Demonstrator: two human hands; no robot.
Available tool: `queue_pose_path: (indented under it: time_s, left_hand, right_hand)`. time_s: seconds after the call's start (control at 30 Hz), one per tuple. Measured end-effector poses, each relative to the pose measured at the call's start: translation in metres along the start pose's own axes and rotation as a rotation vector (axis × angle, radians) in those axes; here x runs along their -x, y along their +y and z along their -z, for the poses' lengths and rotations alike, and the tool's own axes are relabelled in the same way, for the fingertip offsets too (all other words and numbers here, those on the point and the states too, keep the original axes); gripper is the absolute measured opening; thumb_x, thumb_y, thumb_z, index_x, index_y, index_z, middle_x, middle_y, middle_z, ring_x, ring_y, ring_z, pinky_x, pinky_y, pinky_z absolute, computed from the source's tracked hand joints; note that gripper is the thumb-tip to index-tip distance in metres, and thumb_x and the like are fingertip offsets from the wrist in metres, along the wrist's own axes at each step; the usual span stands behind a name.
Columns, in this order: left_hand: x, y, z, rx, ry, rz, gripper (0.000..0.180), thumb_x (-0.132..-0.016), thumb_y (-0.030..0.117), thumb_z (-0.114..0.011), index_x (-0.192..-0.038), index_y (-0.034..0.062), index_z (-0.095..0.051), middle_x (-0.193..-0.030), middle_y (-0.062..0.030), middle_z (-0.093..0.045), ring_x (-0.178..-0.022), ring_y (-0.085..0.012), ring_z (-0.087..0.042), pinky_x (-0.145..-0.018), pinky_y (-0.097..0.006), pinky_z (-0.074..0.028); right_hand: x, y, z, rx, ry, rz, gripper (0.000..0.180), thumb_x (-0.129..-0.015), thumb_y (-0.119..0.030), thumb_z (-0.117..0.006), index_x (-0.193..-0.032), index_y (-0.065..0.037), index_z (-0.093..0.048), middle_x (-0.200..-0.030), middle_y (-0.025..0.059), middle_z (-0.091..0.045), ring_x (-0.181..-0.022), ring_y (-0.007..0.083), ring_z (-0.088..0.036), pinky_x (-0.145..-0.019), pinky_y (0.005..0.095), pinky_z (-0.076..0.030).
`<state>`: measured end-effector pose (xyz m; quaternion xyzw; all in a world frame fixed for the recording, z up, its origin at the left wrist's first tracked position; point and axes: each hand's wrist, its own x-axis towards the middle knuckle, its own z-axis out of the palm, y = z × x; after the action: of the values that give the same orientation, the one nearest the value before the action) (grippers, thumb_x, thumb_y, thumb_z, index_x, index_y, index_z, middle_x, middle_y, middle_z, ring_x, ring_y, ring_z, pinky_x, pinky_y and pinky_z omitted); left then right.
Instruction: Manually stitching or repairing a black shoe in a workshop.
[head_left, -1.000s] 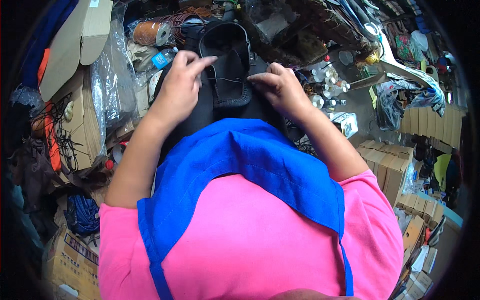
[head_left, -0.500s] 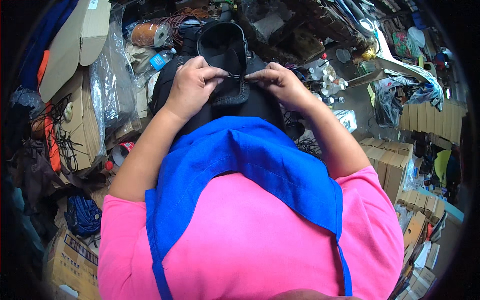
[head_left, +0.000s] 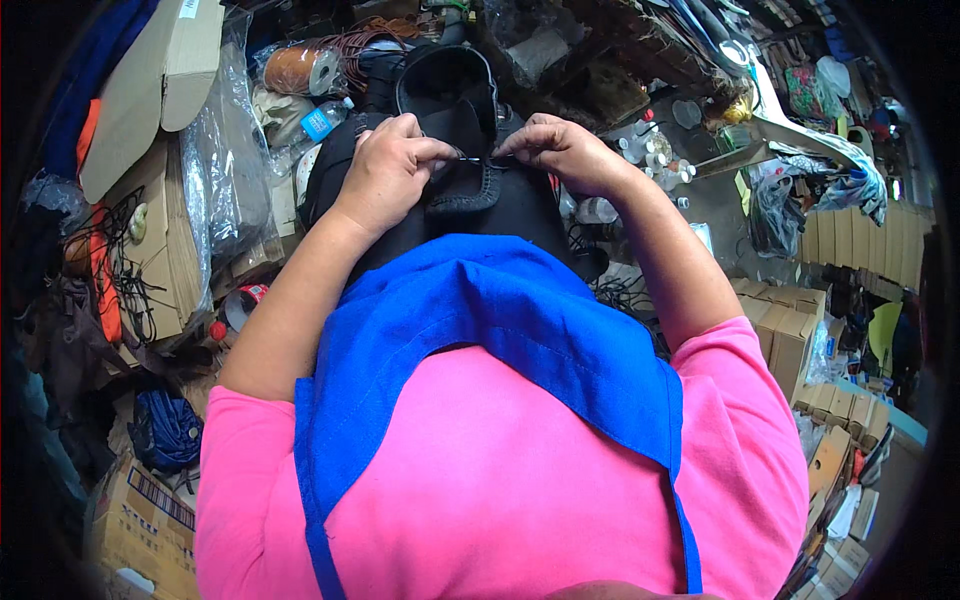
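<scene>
Across my lap lies a black shoe (head_left: pixel 466 203) with a wide round opening at its far end and a row of coarse stitches along its near, rounded edge. My left hand (head_left: pixel 392 165) is closed in a pinch at its left side, thumb and forefinger on a thin shiny needle (head_left: pixel 470 158) that points right. Close to the needle's other end, my right hand (head_left: pixel 560 152) pinches with thumb and forefinger; what lies between them is too small to make out. Both hands hover over the middle of the shoe. A blue apron (head_left: pixel 500 285) covers my front.
To the left stand cardboard sheets (head_left: pixel 150 90) and clear plastic wrap (head_left: pixel 222 170). An orange spool (head_left: pixel 300 71) and a plastic bottle (head_left: pixel 325 118) lie beyond my left hand. Several small bottles (head_left: pixel 655 158) crowd the right, with stacked cardboard boxes (head_left: pixel 785 325) nearer me.
My right hand has turned and lifted slightly, its fingers more curled, and its forearm has shifted a little, uncovering a clear bottle beside it. My left hand stays almost in place.
</scene>
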<state>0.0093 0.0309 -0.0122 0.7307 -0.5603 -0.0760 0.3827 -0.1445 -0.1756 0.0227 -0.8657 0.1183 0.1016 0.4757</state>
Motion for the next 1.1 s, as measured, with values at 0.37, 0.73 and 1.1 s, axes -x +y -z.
queue_pose_path:
  time_s: [0.37,0.73,1.1]
  left_hand:
    - [-0.019,0.000,-0.003,0.110,-0.153,0.124,0.016,-0.073,0.006,-0.069,-0.088,0.0116,-0.072,-0.074,-0.0090,-0.054,-0.073,-0.0262,-0.057,-0.067,-0.036,-0.046]
    - [0.002,0.025,0.009,0.004,-0.081,0.095,0.019,-0.074,0.009,-0.069,-0.091,0.0143,-0.071,-0.080,-0.0061,-0.060,-0.083,-0.0253,-0.060,-0.079,-0.038,-0.044]
    - [-0.011,0.025,-0.005,0.087,-0.177,0.397,0.020,-0.073,0.013,-0.072,-0.091,0.0075,-0.067,-0.078,-0.0062,-0.068,-0.073,-0.0184,-0.066,-0.071,-0.030,-0.050]
  right_hand:
    - [-0.005,0.004,0.001,-0.069,-0.063,0.028,0.027,-0.083,-0.004,-0.062,-0.107,-0.013,-0.071,-0.080,-0.0001,-0.047,-0.081,0.0118,-0.047,-0.076,0.0249,-0.041]
    - [0.018,-0.015,-0.017,0.268,0.210,0.122,0.031,-0.082,-0.007,-0.067,-0.112,-0.014,-0.068,-0.080,0.0003,-0.059,-0.076,0.0097,-0.054,-0.071,0.0257,-0.046]
    - [0.000,-0.006,-0.016,-0.494,0.025,-0.164,0.027,-0.082,-0.012,-0.071,-0.106,-0.003,-0.062,-0.090,-0.0021,-0.064,-0.080,0.0053,-0.057,-0.073,0.0216,-0.047]
